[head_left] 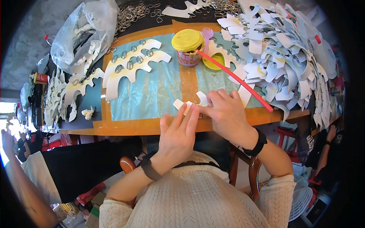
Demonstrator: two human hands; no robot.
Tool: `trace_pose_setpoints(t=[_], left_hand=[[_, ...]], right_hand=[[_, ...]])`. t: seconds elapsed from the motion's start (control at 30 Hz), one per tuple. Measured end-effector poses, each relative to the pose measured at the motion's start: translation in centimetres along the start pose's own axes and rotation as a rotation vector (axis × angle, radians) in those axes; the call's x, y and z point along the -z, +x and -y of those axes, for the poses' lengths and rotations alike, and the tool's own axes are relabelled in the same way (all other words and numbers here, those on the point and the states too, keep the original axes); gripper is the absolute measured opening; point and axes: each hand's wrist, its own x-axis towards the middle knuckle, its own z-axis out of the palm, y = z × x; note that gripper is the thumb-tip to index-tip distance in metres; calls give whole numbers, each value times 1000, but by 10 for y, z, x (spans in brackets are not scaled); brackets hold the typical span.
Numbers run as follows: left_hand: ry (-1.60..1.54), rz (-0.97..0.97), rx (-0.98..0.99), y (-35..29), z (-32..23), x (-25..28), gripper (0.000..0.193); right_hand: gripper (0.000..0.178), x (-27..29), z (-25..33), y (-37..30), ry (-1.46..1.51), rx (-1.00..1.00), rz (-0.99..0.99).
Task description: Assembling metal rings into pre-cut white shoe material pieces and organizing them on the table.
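Note:
At the table's near edge, a small white cut-out piece [179, 105] with a scalloped edge lies under my fingers. My left hand [176, 136] has its fingers stretched out, the tips resting on this piece. My right hand [227, 116] is closed in a pinch at the piece's right part, its fingertips meeting the left ones. Part of a metal ring [200, 116] seems to show beneath the pinch; the fingers hide most of it. Farther left lie two scalloped white strips [112, 81] with metal rings [130, 65] set along them.
A tub with a yellow lid [187, 40] stands beyond my hands, with a purple fork [207, 38] and a long red stick [243, 84] beside it. White cut pieces pile up [277, 57] at right. A plastic bag [85, 34] and loose rings [131, 17] lie far left. Another person's arm [28, 193] is at left.

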Motion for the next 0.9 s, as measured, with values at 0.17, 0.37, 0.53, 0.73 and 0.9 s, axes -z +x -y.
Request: trace_pose_setpoints(t=[0.17,0.37,0.53,0.73,0.9], left_hand=[[98,97,-20,-5,2,2,60],[490,227,-231,0,1,11,53],[671,212,-364,1,-1,10,47],[750,216,-431,6,-5,14,42],[811,211,-447,10,-7,12,39]], right_hand=[[35,3,-3,-2,14,3,14],[33,4,-1,-2,-63,21,-16],[32,2,-1,-7,20,-38,-5],[32,12,-9,-4,114,-60,-92],[30,13,1,-5,85,59,-107]])
